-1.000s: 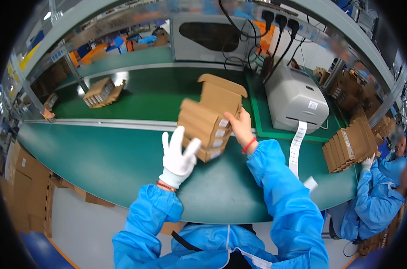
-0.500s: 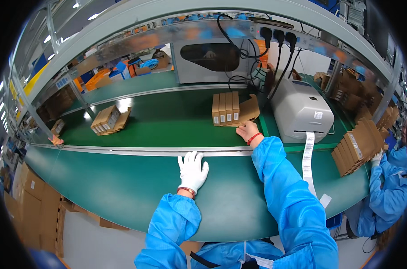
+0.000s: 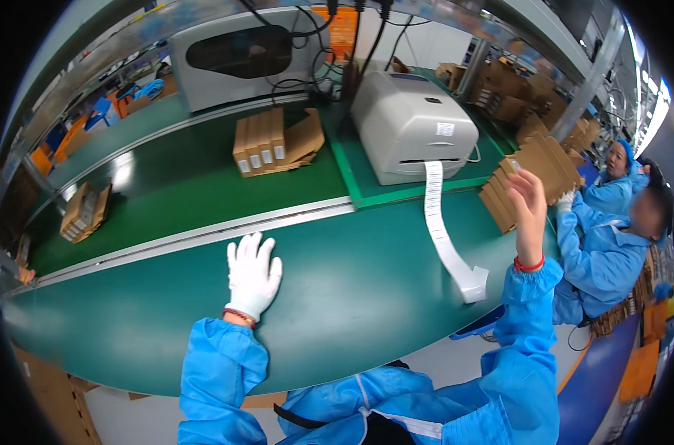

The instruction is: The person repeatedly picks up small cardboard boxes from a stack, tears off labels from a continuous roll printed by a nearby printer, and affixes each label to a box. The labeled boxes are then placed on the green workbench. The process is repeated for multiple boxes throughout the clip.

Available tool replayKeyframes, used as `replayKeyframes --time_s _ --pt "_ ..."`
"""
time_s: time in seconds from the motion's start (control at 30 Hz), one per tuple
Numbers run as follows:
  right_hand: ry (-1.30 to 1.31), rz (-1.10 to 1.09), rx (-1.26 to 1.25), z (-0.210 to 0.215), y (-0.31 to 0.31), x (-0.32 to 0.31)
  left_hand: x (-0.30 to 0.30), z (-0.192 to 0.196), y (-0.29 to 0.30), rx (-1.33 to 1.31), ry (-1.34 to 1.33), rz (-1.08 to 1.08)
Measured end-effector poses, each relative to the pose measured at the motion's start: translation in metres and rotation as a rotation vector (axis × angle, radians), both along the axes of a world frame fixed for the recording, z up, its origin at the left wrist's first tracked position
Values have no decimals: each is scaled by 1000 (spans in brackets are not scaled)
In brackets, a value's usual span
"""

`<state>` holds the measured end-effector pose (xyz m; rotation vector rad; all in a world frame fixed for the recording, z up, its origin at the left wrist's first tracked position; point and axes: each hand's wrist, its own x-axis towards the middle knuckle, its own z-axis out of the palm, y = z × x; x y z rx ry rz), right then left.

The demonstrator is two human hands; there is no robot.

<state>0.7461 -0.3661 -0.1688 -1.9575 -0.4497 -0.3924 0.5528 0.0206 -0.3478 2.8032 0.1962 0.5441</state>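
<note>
My left hand, in a white glove, lies flat on the green table with its fingers spread. Bare and raised, my right hand has nothing visible in it; its fingers are loosely bent and apart. Just behind it is a stack of flat brown cardboard boxes, which a co-worker's gloved hand touches; I cannot tell whether my fingers touch the stack. A strip of white labels hangs from the grey label printer and curls on the table, left of my right hand.
Several small cardboard boxes stand in a row on the dark green belt. Another box group sits farther left. A metal rail edges the belt. Black cables hang above it. Two people in blue are at the right.
My right hand has let go of the cardboard on the belt and moved right, up by the co-worker's stack. My left hand stays on the table. The view has swung right.
</note>
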Motion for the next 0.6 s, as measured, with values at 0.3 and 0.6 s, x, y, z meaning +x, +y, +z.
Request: replayKeyframes --time_s 0.3,0.6 --pt "156 -590 321 -100 -172 64 3 2 -15 20 -31 -10" --pt "-81 -996 408 -115 -139 123 8 10 -41 19 -57 -65"
